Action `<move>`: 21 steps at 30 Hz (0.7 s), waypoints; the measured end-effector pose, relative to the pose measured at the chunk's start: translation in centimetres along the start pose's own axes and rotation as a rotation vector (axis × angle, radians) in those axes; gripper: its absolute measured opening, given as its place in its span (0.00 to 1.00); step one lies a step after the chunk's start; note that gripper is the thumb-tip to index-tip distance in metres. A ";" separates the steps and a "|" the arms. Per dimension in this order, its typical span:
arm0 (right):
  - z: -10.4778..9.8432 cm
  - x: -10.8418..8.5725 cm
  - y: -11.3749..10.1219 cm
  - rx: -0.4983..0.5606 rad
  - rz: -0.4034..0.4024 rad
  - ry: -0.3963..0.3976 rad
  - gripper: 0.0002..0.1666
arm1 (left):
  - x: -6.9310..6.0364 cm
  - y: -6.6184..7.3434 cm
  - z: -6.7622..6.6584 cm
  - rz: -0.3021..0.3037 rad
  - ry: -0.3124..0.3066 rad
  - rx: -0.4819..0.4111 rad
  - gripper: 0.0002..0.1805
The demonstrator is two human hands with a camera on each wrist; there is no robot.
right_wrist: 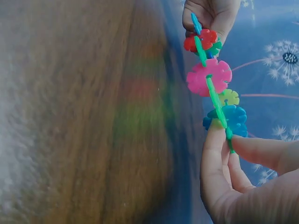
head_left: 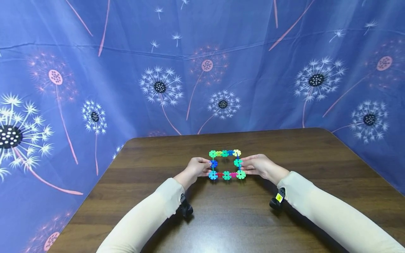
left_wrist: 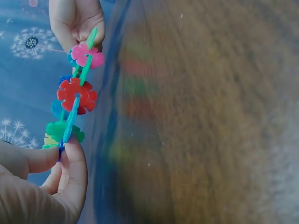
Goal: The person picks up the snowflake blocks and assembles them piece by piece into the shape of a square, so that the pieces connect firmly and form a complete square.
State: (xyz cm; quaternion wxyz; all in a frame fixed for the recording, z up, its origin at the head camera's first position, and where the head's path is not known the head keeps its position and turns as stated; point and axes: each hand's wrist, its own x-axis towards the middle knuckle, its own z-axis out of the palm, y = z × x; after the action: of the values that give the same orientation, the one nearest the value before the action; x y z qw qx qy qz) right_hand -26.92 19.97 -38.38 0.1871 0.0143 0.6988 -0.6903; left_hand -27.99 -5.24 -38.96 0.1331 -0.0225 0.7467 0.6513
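Note:
A rectangular ring of interlocking plastic flower discs (head_left: 226, 175) is held just above the table, in front of me. Blue, green, yellow, red and pink discs make up its sides. On its left side, my left hand (head_left: 195, 168) pinches a dark blue disc (head_left: 214, 163) between thumb and fingers. Opposite, my right hand (head_left: 261, 166) pinches a green disc (head_left: 238, 162) the same way. The left wrist view shows a red disc (left_wrist: 77, 95) along the near side, edge-joined to green and blue ones. A pink disc (right_wrist: 209, 77) stands out in the right wrist view.
Beneath both hands lies a brown wood-grain table (head_left: 227, 218). A blue cloth (head_left: 190, 21) with dandelion prints hangs behind it and along the left. Each wrist carries a small black camera, the left one (head_left: 186, 206) and the right one (head_left: 277, 199).

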 end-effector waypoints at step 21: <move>-0.2 1.2 -0.1 -0.132 0.041 0.035 0.21 | 1.4 -0.9 0.1 0.013 -0.032 0.068 0.10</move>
State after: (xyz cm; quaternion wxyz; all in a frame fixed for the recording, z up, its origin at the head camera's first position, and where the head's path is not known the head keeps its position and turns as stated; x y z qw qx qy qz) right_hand -28.11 19.87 -38.59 0.1894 0.0283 0.7455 -0.6385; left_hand -29.10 -5.09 -40.12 0.1415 -0.0029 0.7662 0.6268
